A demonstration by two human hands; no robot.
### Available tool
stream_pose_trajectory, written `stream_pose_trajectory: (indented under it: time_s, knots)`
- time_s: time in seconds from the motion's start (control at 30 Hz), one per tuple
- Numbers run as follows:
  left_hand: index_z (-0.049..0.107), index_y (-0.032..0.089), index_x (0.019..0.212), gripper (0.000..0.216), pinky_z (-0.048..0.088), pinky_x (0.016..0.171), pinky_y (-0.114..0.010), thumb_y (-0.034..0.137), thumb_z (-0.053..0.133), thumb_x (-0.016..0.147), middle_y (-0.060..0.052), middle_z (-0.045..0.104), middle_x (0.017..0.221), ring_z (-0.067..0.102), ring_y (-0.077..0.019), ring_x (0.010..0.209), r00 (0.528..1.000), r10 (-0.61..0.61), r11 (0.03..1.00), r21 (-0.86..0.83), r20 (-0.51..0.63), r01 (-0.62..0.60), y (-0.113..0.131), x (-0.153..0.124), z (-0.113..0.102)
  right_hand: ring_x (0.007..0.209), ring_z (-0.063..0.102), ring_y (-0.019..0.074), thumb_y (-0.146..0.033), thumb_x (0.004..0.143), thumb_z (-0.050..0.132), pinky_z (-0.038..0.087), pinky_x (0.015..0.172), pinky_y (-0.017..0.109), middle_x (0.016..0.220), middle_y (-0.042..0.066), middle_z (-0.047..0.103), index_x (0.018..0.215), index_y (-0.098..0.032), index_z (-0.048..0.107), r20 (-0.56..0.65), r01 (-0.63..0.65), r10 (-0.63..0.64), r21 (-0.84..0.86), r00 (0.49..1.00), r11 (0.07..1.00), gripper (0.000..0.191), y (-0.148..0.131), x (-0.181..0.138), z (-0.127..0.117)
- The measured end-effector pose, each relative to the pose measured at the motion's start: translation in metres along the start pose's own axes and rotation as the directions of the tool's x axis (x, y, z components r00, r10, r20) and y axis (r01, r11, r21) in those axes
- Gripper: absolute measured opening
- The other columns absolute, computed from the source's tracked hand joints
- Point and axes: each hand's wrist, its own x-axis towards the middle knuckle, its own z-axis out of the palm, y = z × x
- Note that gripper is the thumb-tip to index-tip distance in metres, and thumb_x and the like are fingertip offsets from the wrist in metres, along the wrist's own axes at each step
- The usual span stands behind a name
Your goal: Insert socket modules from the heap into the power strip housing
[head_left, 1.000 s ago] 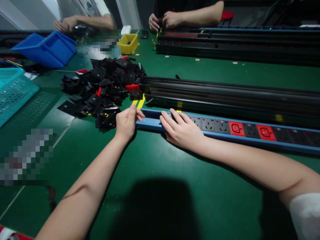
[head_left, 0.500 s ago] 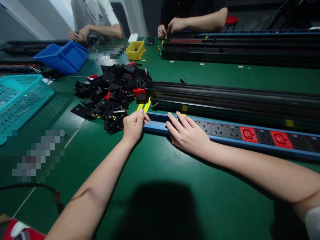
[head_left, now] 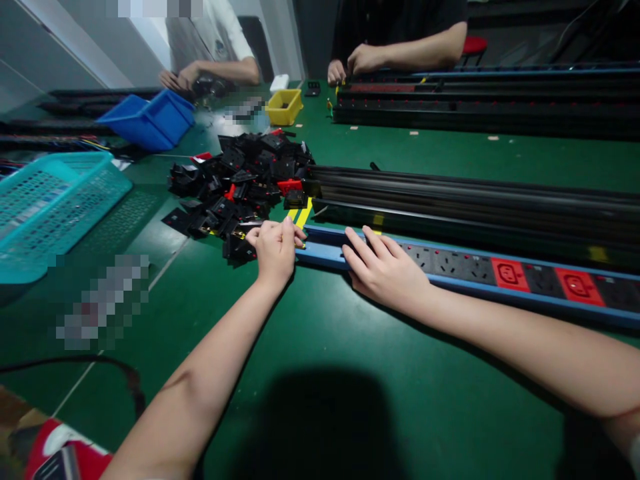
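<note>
A long blue rail (head_left: pixel 325 253) fitted with black sockets (head_left: pixel 447 265) and red sockets (head_left: pixel 509 274) lies on the green table; its left stretch is a bare channel. My left hand (head_left: pixel 275 252) is at the rail's left end, thumb and forefinger pinched together and other fingers curled. A tiny brassy bit shows by the fingertips, but what they hold is unclear. My right hand (head_left: pixel 387 270) rests over the rail where the sockets begin, fingers apart and stretched across the channel. Its thumb is hidden. Just beyond my left hand lies a heap of black socket modules (head_left: pixel 245 170), with a few red ones.
Dark rails (head_left: pixel 450 193) lie right behind the blue one. Left are a turquoise basket (head_left: pixel 95 193) and a blue bin (head_left: pixel 150 123); a yellow bin (head_left: pixel 285 107) stands farther back. Across the table two people work, one at more rails (head_left: pixel 475 110). A red item (head_left: pixel 50 447) sits lower left.
The view has shifted slightly, so everything sits a little farther right. My left hand's outer fingers have lifted outward while thumb and forefinger stay by the rail end. My right hand stays on the rail.
</note>
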Motion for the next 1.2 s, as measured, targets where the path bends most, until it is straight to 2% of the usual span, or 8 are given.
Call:
stream_pose_trajectory:
  time_s: [0.13, 0.33, 0.57, 0.77, 1.03, 1.2]
  knots:
    - [0.068, 0.026, 0.063, 0.056, 0.02, 0.107, -0.051, 0.043, 0.034, 0.104, 0.0, 0.072, 0.066, 0.063, -0.0237, 0.098, 0.998, -0.011, 0.996, 0.089, -0.057, 0.016, 0.002, -0.002, 0.001, 0.131, 0.055, 0.0412, -0.029, 0.098, 0.052, 0.048, 0.1, 0.047, 0.152, 0.021, 0.049, 0.133, -0.007, 0.06, 0.009, 0.005, -0.005, 0.003, 1.0, 1.0, 0.042, 0.0, 0.001, -0.002]
    - [0.07, 0.026, 0.07, 0.051, 0.021, 0.103, -0.049, 0.042, 0.036, 0.104, -0.001, 0.074, 0.073, 0.061, -0.0242, 0.1, 0.995, -0.096, 0.985, 0.143, -0.038, 0.1, 0.0, 0.0, 0.002, 0.131, 0.055, 0.0409, -0.029, 0.097, 0.053, 0.046, 0.101, 0.047, 0.152, 0.021, 0.049, 0.134, -0.007, 0.06, 0.005, 0.015, -0.015, 0.003, 1.0, 1.0, 0.043, 0.001, 0.0, -0.004]
    - [0.069, 0.026, 0.068, 0.049, 0.025, 0.097, -0.047, 0.041, 0.039, 0.102, 0.0, 0.072, 0.069, 0.059, -0.0239, 0.084, 0.999, -0.029, 0.997, 0.074, -0.018, 0.03, -0.008, 0.001, 0.004, 0.131, 0.054, 0.0407, -0.026, 0.095, 0.055, 0.045, 0.102, 0.047, 0.153, 0.022, 0.047, 0.135, -0.007, 0.059, 0.003, 0.015, -0.015, 0.026, 1.0, 1.0, 0.045, 0.002, 0.0, -0.003]
    - [0.069, 0.025, 0.067, 0.051, 0.03, 0.093, -0.044, 0.042, 0.038, 0.103, 0.0, 0.072, 0.067, 0.059, -0.0224, 0.079, 1.0, -0.014, 1.0, 0.016, 0.027, 0.014, -0.009, 0.003, 0.002, 0.131, 0.055, 0.0415, -0.027, 0.095, 0.056, 0.045, 0.101, 0.047, 0.153, 0.023, 0.048, 0.134, -0.006, 0.059, 0.008, 0.024, -0.024, 0.017, 1.0, 1.0, 0.045, 0.002, 0.001, -0.005]
    - [0.069, 0.024, 0.065, 0.063, 0.039, 0.084, -0.041, 0.049, 0.027, 0.105, -0.001, 0.07, 0.063, 0.06, -0.0213, 0.073, 0.993, 0.048, 0.997, -0.062, 0.109, -0.041, -0.006, 0.007, -0.002, 0.129, 0.056, 0.0412, -0.028, 0.095, 0.056, 0.046, 0.099, 0.046, 0.152, 0.022, 0.049, 0.134, -0.006, 0.06, 0.005, 0.028, -0.028, -0.004, 1.0, 1.0, 0.044, 0.002, 0.002, -0.005]
    - [0.068, 0.024, 0.063, 0.071, 0.041, 0.087, -0.04, 0.051, 0.018, 0.105, -0.002, 0.068, 0.059, 0.062, -0.0191, 0.067, 0.977, 0.094, 0.991, -0.114, 0.189, -0.073, -0.005, 0.008, -0.004, 0.129, 0.056, 0.0404, -0.026, 0.093, 0.058, 0.046, 0.099, 0.047, 0.151, 0.022, 0.05, 0.133, -0.006, 0.06, -0.008, 0.02, -0.02, 0.025, 1.0, 0.999, 0.044, 0.002, 0.002, -0.004]
